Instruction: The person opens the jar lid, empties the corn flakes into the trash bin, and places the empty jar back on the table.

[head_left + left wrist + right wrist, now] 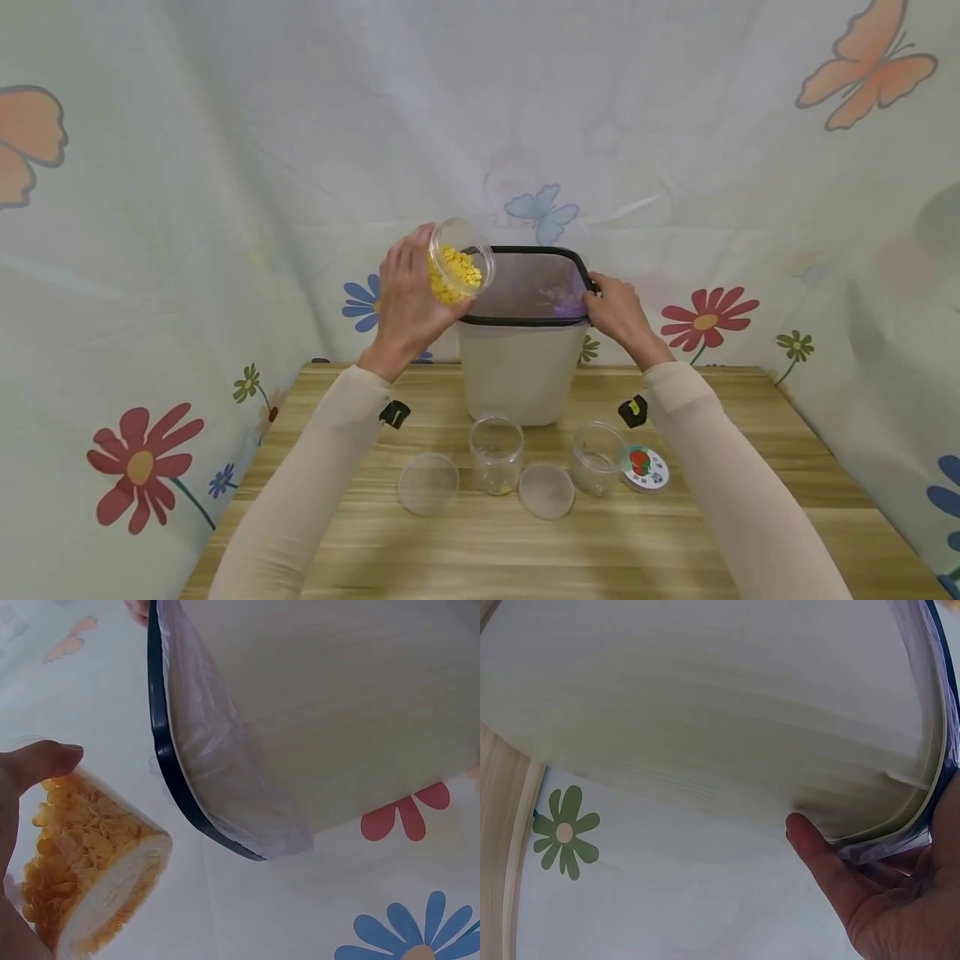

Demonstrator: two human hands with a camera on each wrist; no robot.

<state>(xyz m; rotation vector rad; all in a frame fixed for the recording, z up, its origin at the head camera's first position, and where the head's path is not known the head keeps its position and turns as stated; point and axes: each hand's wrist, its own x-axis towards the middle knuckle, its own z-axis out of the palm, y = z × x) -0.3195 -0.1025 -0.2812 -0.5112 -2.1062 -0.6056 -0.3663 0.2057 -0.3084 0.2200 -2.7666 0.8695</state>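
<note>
My left hand (412,287) grips a clear plastic jar (454,230) around its side, tilted with its mouth toward the bin. Yellow flakes (459,268) are inside it; the left wrist view shows them lying against the wall and base of the jar (105,862). Just right of the jar stands a pale waste bin (517,367) with a black rim (525,321) and a thin purplish liner bag (217,742). At the bin's right side, my right hand (618,312) holds the rim, its thumb against the outer wall in the right wrist view.
Two clear jars (497,450) stand in front of the bin on the wooden table (420,554). Two translucent lids (428,484) lie near them, and a round lid with a red picture (645,468) lies at the right. A flowered curtain (390,125) hangs close behind.
</note>
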